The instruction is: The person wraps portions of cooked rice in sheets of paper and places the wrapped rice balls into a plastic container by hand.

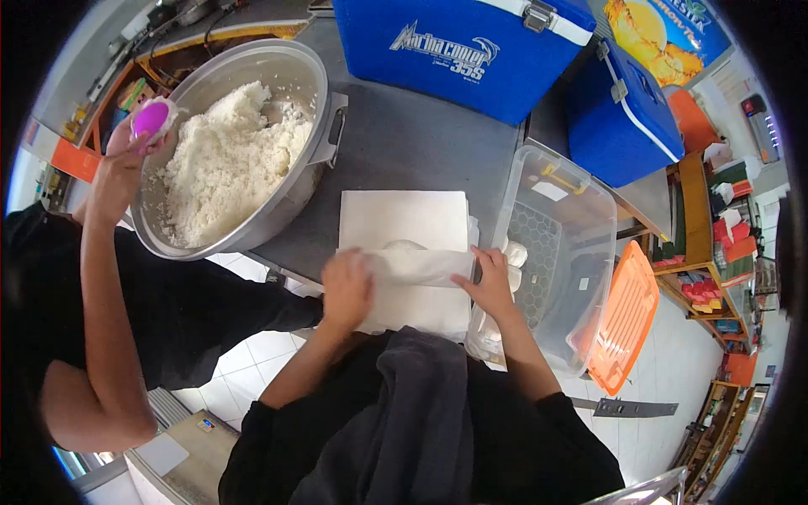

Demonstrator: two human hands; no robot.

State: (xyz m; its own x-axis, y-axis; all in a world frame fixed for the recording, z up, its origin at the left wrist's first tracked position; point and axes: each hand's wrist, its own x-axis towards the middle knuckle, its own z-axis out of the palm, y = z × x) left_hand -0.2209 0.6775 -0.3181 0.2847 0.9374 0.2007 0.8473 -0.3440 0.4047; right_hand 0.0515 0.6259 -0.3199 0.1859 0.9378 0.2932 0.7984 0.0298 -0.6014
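Note:
A stack of white wrapping paper (404,210) lies on the table in front of me. Across it, the top sheet is folded over into a band, with a rounded whitish lump (404,245) partly showing at the far edge of the fold. My right hand (490,284) pinches the right end of the folded paper (421,268) between thumb and fingers. At the fold's left end is my left hand (348,290), its curled fingers smeared by motion, so their grip is unclear.
At left, a large metal pot (316,84) holds white rice (227,160); a co-worker's hand (126,160) holds a purple scoop (150,119) beside it. A clear plastic bin (589,278) with white bundles (515,252) stands right, near an orange lid (624,320). Blue coolers (454,50) stand behind.

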